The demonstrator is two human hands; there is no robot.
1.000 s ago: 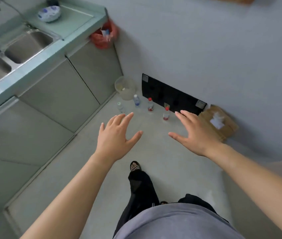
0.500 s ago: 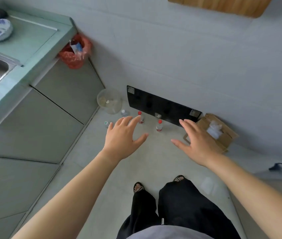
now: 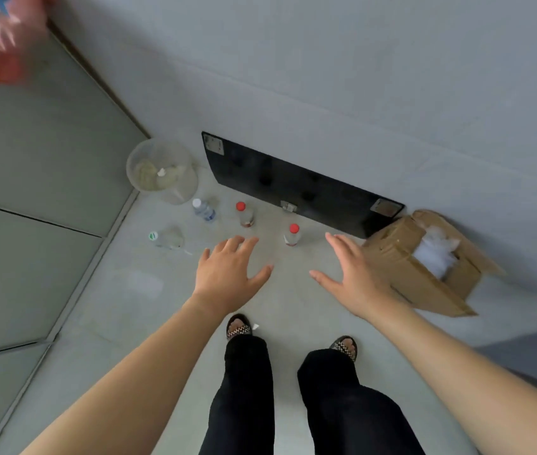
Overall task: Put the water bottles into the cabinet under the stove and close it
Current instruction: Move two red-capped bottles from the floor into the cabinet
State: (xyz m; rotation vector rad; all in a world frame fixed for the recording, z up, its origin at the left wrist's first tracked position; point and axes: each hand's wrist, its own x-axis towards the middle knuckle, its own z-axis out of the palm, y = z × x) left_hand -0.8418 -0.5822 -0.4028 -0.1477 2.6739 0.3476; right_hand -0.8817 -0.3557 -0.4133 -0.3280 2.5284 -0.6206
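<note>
While both arms reach forward and down over the floor (image 3: 135, 290), the left hand (image 3: 227, 277) hangs palm-down with its fingers spread wide and the thumb angled out to the right, holding nothing. The right hand (image 3: 355, 277) mirrors it, flat and spread, thumb pointing left, also empty. Neither hand touches a bottle.

Four water bottles stand on the floor beyond the fingertips. A red-capped bottle (image 3: 291, 236) sits between the two hands, just ahead of them. A second red-capped bottle (image 3: 245, 215) stands to its left, a white-capped bottle (image 3: 204, 210) with a blue label further left, and a green-capped bottle (image 3: 166, 238) nearest the cabinet doors (image 3: 30, 178), which are shut. The label printing is too small to read.

Behind the bottles a black panel (image 3: 293, 188) leans against the wall, a clear plastic bucket (image 3: 162, 170) stands in the corner, and an open cardboard box (image 3: 424, 267) lies just beside the right hand. Two sandalled feet show below.
</note>
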